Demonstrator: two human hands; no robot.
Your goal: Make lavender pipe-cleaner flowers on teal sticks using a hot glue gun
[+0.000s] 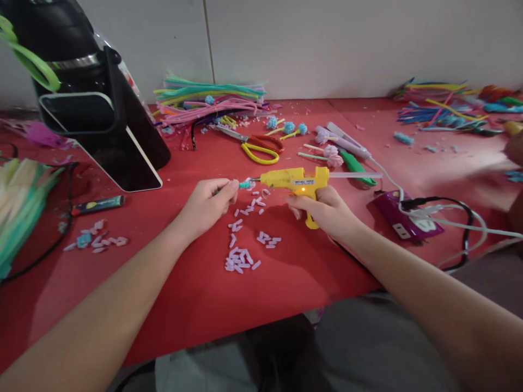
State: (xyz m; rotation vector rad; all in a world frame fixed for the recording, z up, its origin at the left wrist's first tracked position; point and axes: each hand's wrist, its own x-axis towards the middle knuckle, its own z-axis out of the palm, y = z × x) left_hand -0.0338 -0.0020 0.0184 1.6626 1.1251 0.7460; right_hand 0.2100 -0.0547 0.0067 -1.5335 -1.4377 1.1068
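Pinched between left hand (206, 204) thumb and fingertips: one small teal stem piece (244, 185), tip poking out toward the right. Wrapped shut around the handle of one yellow glue gun (295, 182): right hand (327, 212), gun upright, nozzle pointing left and almost meeting the teal tip, orange lamp lit on the body, one clear glue stick (354, 175) jutting from the back. Both hands low over the red table (196, 288), just apart from each other.

Scattered under and between the hands: small lilac cut pieces (241, 260), too many and too tiny to count exactly, in three loose clusters. Farther left, a second scatter of pale bits (96, 240), also uncounted. Beside that, one dark lighter-like stick (98, 204) lying flat.

Behind the gun: one pair of scissors (257, 147) with red and yellow handles, blades closed. Near them, three teal pom flowers (289, 128) on yellow stems and two pink pom flowers (332, 155). One green-handled tool (356, 166) lying beside the glue stick. One lilac corded tool (345, 142), cable running to one purple power strip (404, 222) right of the right hand.

Against the wall: one pile of pipe cleaners (208, 98) centre, another pile (441, 106) far right. Far left, one black stand (106, 125), tilted.
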